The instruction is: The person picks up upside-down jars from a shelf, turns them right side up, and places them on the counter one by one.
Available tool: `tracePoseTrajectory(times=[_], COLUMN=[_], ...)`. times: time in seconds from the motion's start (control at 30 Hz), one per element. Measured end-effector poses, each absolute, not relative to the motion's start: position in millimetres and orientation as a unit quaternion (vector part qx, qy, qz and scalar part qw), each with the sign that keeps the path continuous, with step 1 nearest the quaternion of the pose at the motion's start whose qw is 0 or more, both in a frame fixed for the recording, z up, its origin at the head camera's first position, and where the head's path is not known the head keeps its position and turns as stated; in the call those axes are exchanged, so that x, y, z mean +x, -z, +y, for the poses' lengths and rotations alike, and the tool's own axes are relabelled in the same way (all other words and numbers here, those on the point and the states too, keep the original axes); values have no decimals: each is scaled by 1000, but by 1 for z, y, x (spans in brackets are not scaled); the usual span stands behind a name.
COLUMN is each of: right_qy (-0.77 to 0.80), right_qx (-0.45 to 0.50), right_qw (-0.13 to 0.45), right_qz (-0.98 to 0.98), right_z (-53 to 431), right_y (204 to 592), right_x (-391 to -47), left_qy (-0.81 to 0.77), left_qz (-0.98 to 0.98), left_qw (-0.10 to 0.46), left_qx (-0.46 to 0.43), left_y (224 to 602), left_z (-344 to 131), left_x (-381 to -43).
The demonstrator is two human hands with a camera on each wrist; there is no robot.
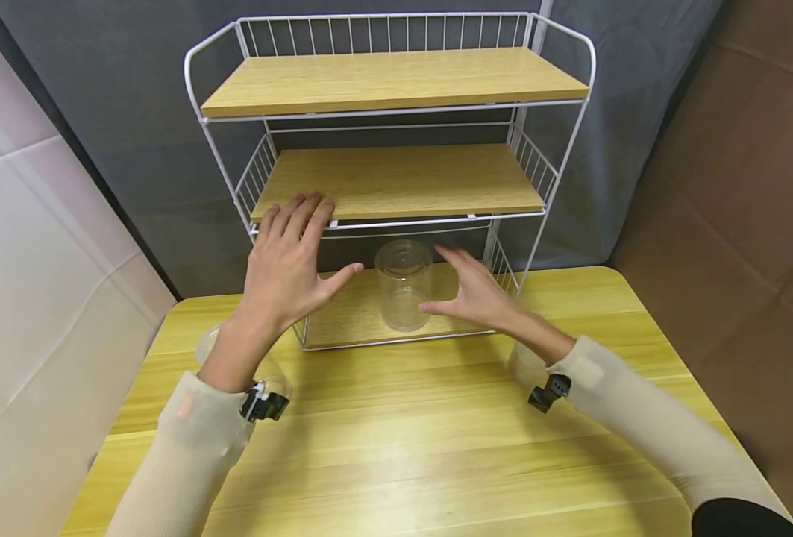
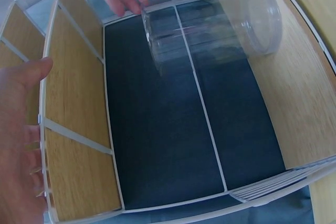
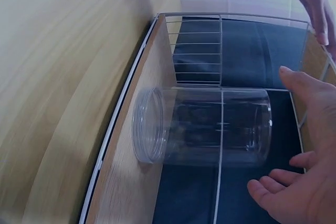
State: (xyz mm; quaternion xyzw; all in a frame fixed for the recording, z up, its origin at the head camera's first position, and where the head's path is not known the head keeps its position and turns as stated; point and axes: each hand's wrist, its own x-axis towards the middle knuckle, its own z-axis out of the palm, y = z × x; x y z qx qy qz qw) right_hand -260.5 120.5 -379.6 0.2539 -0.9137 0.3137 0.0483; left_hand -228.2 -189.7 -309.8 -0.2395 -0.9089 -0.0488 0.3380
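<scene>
A clear cylindrical jar (image 1: 404, 287) stands upright on the bottom shelf (image 1: 342, 321) of a white wire rack; it also shows in the left wrist view and the right wrist view. My right hand (image 1: 474, 294) is just right of this jar, thumb and fingers spread apart with nothing between them. At the left front edge of the middle shelf (image 1: 409, 179) is my left hand (image 1: 285, 268). Its straight fingers reach over that edge, while the thumb points right, below the shelf's level. In the left wrist view, the left thumb (image 2: 39, 69) overlaps the shelf's front rail.
The rack's top shelf (image 1: 396, 74) is bare wood with a wire rail behind. Another clear container (image 1: 271, 377) stands on the table (image 1: 396, 447), partly behind my left wrist. A further clear container (image 1: 524, 365) is partly hidden by my right wrist. Walls stand on both sides.
</scene>
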Motion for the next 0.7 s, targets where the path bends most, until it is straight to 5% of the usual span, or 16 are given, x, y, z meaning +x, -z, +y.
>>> tracePoseTrajectory(times=[0.7], right_qy=[-399], right_qx=[211], right_qw=[37], right_qz=[-892], right_z=[83], right_y=[394], right_x=[-300], left_qy=[53], left_qz=[-904], left_qw=[348], left_qx=[-244], left_y=[312], left_z=[-190], left_x=[-230])
